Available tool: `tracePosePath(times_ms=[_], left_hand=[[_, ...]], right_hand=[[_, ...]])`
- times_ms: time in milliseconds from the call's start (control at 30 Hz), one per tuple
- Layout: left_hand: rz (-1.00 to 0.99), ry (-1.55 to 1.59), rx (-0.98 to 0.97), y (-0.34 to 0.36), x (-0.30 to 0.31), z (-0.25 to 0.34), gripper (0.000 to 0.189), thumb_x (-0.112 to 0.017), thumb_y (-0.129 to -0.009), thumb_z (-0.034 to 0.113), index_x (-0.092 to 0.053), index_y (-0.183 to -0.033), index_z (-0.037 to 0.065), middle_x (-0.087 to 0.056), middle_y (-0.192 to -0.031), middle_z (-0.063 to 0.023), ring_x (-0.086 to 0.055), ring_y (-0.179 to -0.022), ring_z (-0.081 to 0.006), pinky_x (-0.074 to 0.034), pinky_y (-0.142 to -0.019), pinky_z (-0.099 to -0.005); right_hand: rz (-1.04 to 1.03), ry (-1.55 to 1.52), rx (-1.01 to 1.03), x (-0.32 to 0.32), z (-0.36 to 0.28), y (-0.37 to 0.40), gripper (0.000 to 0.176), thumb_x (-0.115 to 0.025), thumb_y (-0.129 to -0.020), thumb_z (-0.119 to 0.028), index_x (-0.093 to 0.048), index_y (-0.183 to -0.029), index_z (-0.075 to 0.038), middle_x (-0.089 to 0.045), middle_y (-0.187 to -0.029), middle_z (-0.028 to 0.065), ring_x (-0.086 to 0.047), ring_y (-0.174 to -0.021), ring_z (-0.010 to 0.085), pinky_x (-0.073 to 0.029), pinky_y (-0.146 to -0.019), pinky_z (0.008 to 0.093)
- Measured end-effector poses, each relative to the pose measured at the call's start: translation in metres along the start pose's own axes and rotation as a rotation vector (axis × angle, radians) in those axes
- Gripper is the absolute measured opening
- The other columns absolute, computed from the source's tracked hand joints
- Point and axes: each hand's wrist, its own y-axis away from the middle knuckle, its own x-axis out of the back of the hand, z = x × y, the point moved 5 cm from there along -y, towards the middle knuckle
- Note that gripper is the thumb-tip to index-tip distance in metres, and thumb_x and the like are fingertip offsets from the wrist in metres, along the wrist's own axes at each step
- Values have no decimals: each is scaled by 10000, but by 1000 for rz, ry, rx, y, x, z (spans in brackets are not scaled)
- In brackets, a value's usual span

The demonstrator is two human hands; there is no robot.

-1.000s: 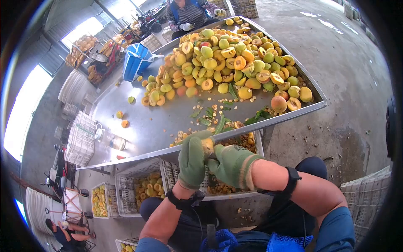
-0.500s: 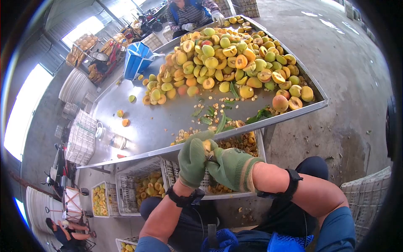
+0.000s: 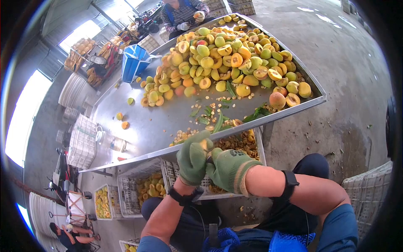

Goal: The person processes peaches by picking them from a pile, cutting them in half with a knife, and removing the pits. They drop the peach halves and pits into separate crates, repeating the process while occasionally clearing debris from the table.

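Observation:
My left hand (image 3: 193, 159), in a green knit glove, is closed around a yellow peach (image 3: 204, 145), of which only a small patch shows. Pressed close beside it is my right hand (image 3: 230, 169), gloved the same way, its fingers curled round something small and dark that is mostly hidden. Both hands are over the near edge of a metal table (image 3: 147, 122). On it lies a big heap of whole and halved peaches (image 3: 210, 63). Loose pits (image 3: 214, 110) and green leaves (image 3: 219, 122) are scattered nearer to me.
Below the table edge stand a crate of pits and scraps (image 3: 245, 143), a crate of peach halves (image 3: 149, 189) and another crate (image 3: 103, 201). A blue bag (image 3: 133, 63) stands on the table. Across it sits a co-worker (image 3: 184, 17). Stacked crates (image 3: 369, 189) are at right.
My hands stay together, with the left one turned slightly so that less of the peach shows. The co-worker's hand has lifted and now holds a fruit.

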Motion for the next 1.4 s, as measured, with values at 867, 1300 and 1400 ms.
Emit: tracePosePath(times_ms=[867, 1300, 1400], left_hand=[[-449, -208, -154, -14, -5, 36, 382, -522, -1053, 263, -661, -1201, -60, -726, -1060, -169, -704, -884, -250, -555, -812, -362], [-300, 116, 75, 12, 5, 47, 443, -541, -1036, 246, -531, -1386, -25, -643, -1274, -126, -610, -1140, -180, -476, -1003, -332], [-251, 90, 43, 12, 7, 53, 404, -537, -1042, 264, -583, -1323, -22, -651, -1254, -125, -610, -1123, -177, -473, -998, -332]], right_hand=[[-625, -341, -70, 16, 16, -5, 321, -610, -962, -373, -711, -1051, -81, -683, -747, 17, -642, -658, 158, -533, -586, 302], [-723, -660, -2, 28, 2, 10, 352, -617, -976, -418, -667, -906, -76, -537, -591, -45, -489, -432, 59, -354, -362, 226], [-669, -651, -6, 24, -4, 14, 367, -615, -970, -424, -672, -915, -65, -550, -612, -35, -516, -460, 69, -380, -380, 238]])
